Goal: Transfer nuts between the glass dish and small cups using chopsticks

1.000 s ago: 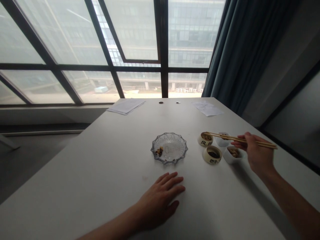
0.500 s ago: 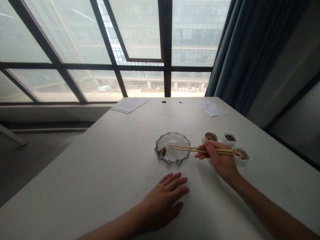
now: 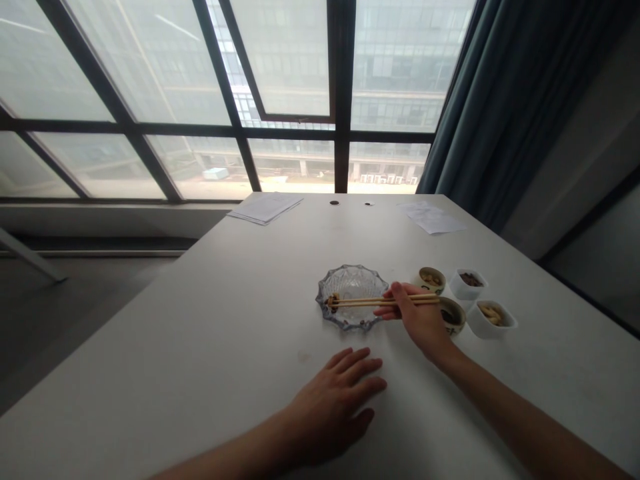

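Note:
My right hand (image 3: 413, 313) is closed around a pair of wooden chopsticks (image 3: 365, 303), held level over a scalloped clear glass dish (image 3: 353, 272). At the dish's left side, the chopstick tips meet a small clump of brown and yellowish food pieces (image 3: 332, 302); whether they grip it I cannot tell. A few dark bits lie at the dish's near rim. My left hand (image 3: 345, 393) rests palm down on the white table, fingers spread, in front of the dish and holding nothing.
Right of the dish stand two patterned round bowls, one with brownish pieces (image 3: 431, 279) and one with dark contents (image 3: 453, 317). Beside them are two white tubs, with dark bits (image 3: 467, 283) and pale pieces (image 3: 493, 319). Paper sheets (image 3: 265, 208) lie at the table's far end.
My right hand has moved left, bringing the chopstick tips from mid-dish to the food clump and uncovering the dark-filled bowl. The left hand stays flat; the view has shifted slightly.

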Available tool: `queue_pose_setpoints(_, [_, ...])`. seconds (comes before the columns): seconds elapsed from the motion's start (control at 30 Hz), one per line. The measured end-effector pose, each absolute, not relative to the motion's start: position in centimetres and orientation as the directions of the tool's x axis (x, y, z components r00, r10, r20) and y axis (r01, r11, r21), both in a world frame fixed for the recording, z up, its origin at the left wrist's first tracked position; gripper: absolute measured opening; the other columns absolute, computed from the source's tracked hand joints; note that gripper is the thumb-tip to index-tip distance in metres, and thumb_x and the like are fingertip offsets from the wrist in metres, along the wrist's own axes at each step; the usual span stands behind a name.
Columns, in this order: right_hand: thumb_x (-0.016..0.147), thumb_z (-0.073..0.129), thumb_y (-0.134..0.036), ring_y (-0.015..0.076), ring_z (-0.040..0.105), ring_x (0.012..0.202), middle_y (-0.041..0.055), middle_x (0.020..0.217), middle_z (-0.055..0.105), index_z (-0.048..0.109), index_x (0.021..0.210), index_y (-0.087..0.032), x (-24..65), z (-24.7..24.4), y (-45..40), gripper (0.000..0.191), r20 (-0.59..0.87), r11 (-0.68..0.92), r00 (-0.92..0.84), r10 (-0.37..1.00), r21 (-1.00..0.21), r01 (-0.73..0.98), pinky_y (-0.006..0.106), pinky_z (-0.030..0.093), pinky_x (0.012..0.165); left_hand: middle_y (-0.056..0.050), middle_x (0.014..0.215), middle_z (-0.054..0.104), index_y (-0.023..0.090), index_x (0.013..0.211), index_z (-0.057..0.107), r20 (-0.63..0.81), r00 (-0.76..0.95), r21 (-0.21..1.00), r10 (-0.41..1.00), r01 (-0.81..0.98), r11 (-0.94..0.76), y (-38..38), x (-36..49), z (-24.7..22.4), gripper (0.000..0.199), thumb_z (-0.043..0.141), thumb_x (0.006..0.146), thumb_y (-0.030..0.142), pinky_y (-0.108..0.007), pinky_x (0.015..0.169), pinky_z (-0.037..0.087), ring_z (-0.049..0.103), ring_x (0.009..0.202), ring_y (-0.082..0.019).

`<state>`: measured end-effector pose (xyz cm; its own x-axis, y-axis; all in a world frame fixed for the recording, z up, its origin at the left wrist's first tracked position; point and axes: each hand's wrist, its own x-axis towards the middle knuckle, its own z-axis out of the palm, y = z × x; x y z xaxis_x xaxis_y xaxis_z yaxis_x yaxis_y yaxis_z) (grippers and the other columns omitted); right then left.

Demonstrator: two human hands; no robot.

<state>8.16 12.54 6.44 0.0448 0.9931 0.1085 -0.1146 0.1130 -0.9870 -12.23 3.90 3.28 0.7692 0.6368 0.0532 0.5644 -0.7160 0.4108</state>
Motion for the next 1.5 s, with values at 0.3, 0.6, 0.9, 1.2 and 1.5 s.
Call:
queue_pose_setpoints(0.3, [0.073, 0.075, -0.068, 0.0251, 0.075, 0.055, 0.0087, 0.063, 0.074, 0.069, 0.071, -0.015, 7.4, 6.5, 12.6, 0.054, 0.079, 0.088, 0.069, 0.994, -0.988, -0.127, 0.029, 0.063, 0.049, -0.002, 0.158, 0.044, 0.031, 0.140, 0.049, 0.058, 0.770, 0.407, 0.635, 0.563, -0.719, 4.0, -12.2, 3.1, 0.054, 0.060, 0.088, 0.022, -0.051, 0.122, 0.027, 0.032, 0.149, -0.028])
queue_pose_setpoints(0.6, [0.079, 0.074, -0.062, 0.0258, 0.076, 0.057, 0.0105, 0.066, 0.075, 0.071, 0.075, -0.012, 8.9, 6.6, 12.0, 0.050, 0.130, 0.150, 0.157, 0.979, -0.981, -0.119, 0.031, 0.065, 0.051, -0.001, 0.158, 0.043, 0.031, 0.140, 0.049, 0.052, 0.769, 0.395, 0.638, 0.571, -0.720, 3.9, -12.3, 2.9, 0.054, 0.060, 0.088, 0.022, -0.050, 0.123, 0.026, 0.031, 0.149, -0.027])
queue_pose_setpoints(0.9, [0.082, 0.076, -0.053, 0.0227, 0.076, 0.060, 0.0099, 0.069, 0.075, 0.073, 0.079, -0.012, 20.9, 9.6, 11.3, 0.041, 0.285, 0.337, 0.515, 0.809, -0.942, -0.007, 0.024, 0.063, 0.052, 0.001, 0.159, 0.041, 0.032, 0.142, 0.048, 0.041, 0.770, 0.397, 0.637, 0.573, -0.717, 4.0, -12.3, 3.2, 0.055, 0.058, 0.089, 0.020, -0.050, 0.123, 0.026, 0.030, 0.150, -0.026])
queue_pose_setpoints(1.2, [0.078, 0.080, -0.054, 0.0203, 0.076, 0.058, 0.0081, 0.069, 0.074, 0.071, 0.077, -0.012, 26.6, 6.2, 11.1, 0.042, 0.241, 0.322, 0.616, 0.750, -0.946, -0.021, 0.022, 0.064, 0.055, 0.003, 0.158, 0.042, 0.033, 0.141, 0.049, 0.060, 0.768, 0.380, 0.638, 0.573, -0.726, 4.1, -12.4, 2.9, 0.054, 0.055, 0.090, 0.018, -0.048, 0.123, 0.026, 0.029, 0.150, -0.024])
queue_pose_setpoints(1.5, [0.083, 0.074, -0.055, 0.0237, 0.077, 0.063, 0.0105, 0.071, 0.076, 0.071, 0.083, -0.017, 24.7, 8.1, 7.6, 0.038, 0.290, 0.356, 0.580, 0.761, -0.935, 0.001, 0.027, 0.065, 0.058, 0.001, 0.156, 0.046, 0.034, 0.141, 0.050, 0.085, 0.755, 0.361, 0.650, 0.585, -0.727, 4.3, -12.5, 2.5, 0.053, 0.056, 0.091, 0.018, -0.050, 0.121, 0.032, 0.033, 0.148, -0.026])
